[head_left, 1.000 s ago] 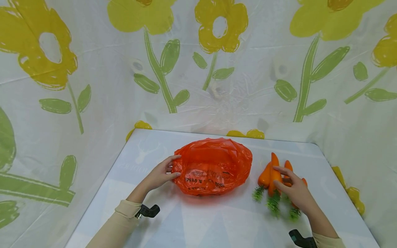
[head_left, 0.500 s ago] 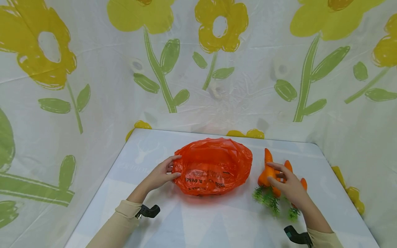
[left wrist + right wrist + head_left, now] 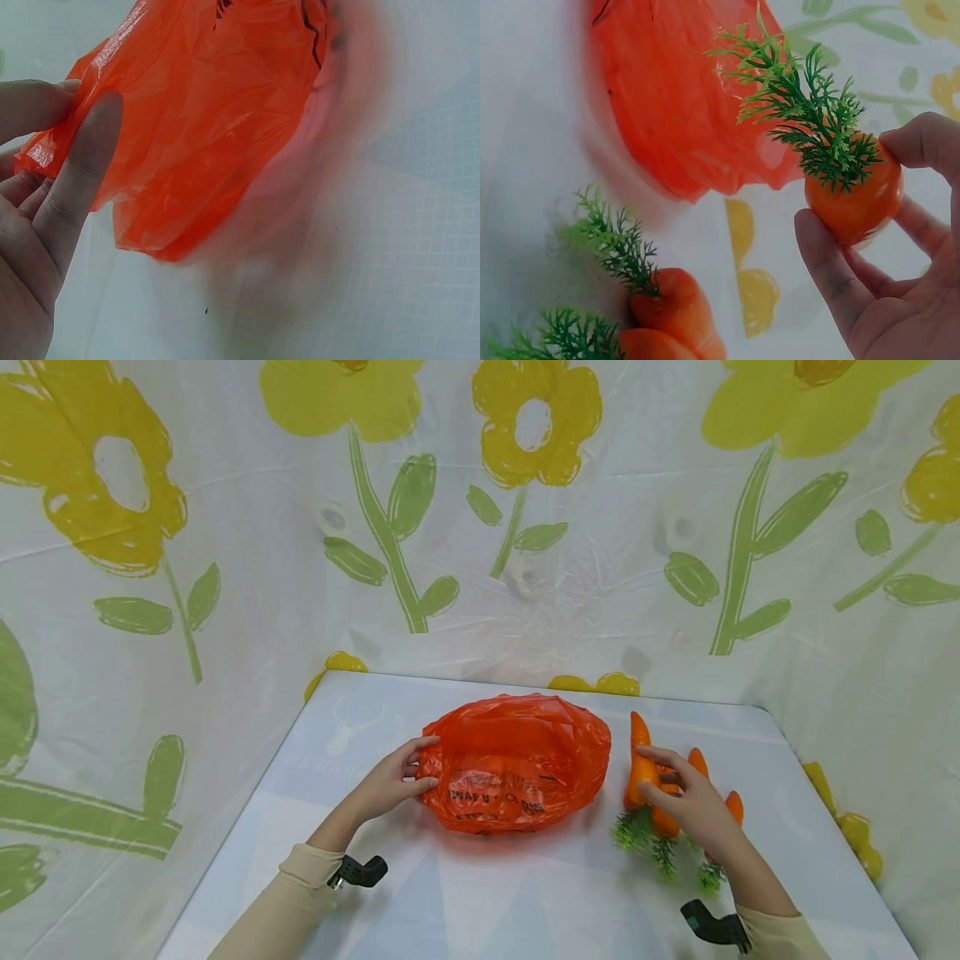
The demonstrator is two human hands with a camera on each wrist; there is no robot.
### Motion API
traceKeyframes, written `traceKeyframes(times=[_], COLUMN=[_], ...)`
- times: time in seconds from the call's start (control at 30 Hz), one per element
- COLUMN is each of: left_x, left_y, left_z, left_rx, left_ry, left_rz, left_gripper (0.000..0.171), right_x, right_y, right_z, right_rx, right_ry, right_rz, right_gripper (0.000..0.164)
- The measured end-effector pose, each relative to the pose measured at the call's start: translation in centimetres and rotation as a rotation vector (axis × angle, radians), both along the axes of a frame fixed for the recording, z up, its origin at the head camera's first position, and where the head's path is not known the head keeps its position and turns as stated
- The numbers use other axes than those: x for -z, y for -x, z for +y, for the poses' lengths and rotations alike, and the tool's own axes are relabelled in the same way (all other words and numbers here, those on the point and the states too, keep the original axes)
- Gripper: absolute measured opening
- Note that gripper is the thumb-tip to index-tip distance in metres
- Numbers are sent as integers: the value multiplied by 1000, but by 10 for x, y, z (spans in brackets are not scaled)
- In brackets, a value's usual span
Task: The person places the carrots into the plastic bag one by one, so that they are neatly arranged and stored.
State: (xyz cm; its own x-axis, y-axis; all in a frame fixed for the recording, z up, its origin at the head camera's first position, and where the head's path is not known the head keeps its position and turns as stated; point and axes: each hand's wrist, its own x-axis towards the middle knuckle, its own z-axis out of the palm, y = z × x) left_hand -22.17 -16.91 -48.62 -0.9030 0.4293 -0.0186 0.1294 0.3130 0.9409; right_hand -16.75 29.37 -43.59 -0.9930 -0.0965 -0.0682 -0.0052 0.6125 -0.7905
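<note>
Head view from above, forward and down over the table [image 3: 487, 897]; wrist views close, red bag [image 3: 513, 764] in all.

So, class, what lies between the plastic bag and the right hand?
In the head view, the carrot pinched by the right hand; only bare table shows between that carrot and the plastic bag.

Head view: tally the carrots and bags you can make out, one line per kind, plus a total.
Carrots: 4 visible; the right hand covers part of the group, so more could be hidden
Bag: 1
Total: 5 visible
</note>
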Motion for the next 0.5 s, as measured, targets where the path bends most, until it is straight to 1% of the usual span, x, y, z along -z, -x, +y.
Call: traceKeyframes(times=[0.2, 0.5], left_x=[-1, 3], left_y=[0, 1], left_z=[-1, -1], left_rx=[7, -4], left_ry=[-2, 17], left_rz=[18, 1], left_gripper=[66, 68], right_x=[-4, -8], right_y=[2, 6], right_z=[-3, -5], right_rx=[-11, -40], right_ry=[-7, 30], right_rz=[10, 24], right_gripper=[63, 63])
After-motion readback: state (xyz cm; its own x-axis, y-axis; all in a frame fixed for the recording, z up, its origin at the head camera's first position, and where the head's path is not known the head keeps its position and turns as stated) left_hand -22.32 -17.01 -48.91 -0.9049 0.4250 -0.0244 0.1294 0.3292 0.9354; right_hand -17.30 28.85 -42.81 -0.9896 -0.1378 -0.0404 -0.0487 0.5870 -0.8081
